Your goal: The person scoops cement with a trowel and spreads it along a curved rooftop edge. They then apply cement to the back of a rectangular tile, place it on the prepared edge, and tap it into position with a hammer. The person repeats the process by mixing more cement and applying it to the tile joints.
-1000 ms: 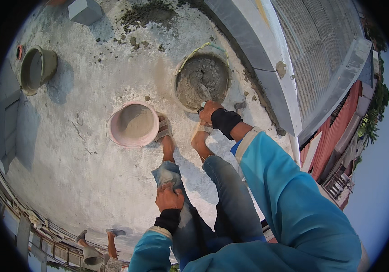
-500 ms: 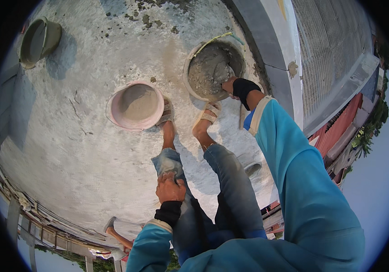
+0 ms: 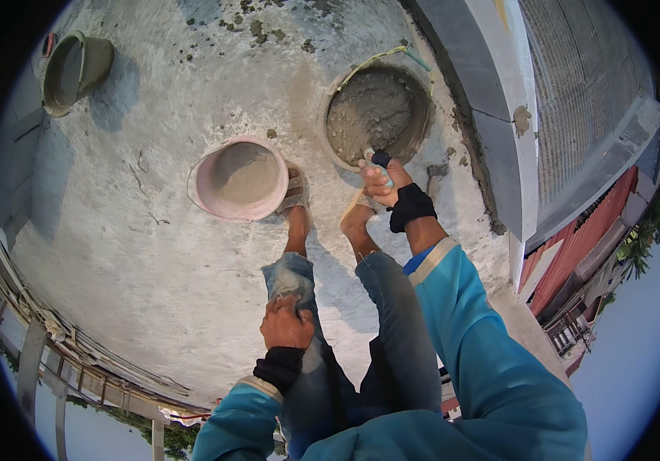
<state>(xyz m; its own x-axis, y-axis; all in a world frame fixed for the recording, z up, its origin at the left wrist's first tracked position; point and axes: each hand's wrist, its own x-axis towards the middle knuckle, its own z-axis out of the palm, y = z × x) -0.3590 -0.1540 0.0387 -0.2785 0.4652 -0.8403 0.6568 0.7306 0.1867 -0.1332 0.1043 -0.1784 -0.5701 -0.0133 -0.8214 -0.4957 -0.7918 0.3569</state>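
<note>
My right hand [image 3: 388, 184] is closed round the pale-green and dark handle of a trowel [image 3: 381, 158], at the near rim of a bucket [image 3: 325, 115]. Little of the trowel's blade can be seen. Wet grey mortar [image 3: 372, 107] lies in this bucket, and its yellow-green handle rests along the far rim. My left hand [image 3: 287, 323] lies on my left knee, fingers curled against the jeans leg [image 3: 290, 270]. A pink bucket [image 3: 203, 201] holding smooth grey material stands left of my feet.
At the far left stands another grey bucket [image 3: 99, 67]. Mortar crumbs [image 3: 257, 29] dot the rough concrete floor [image 3: 153, 276]. A low grey wall [image 3: 491, 115] runs along the right, with a corrugated roof [image 3: 591, 69] beyond it. Long poles [image 3: 107, 357] line the lower left edge.
My right hand has drawn the trowel from inside the mortar bucket back toward me, to its near rim. My left hand stays on my knee. Another person's leg at lower left is out of view.
</note>
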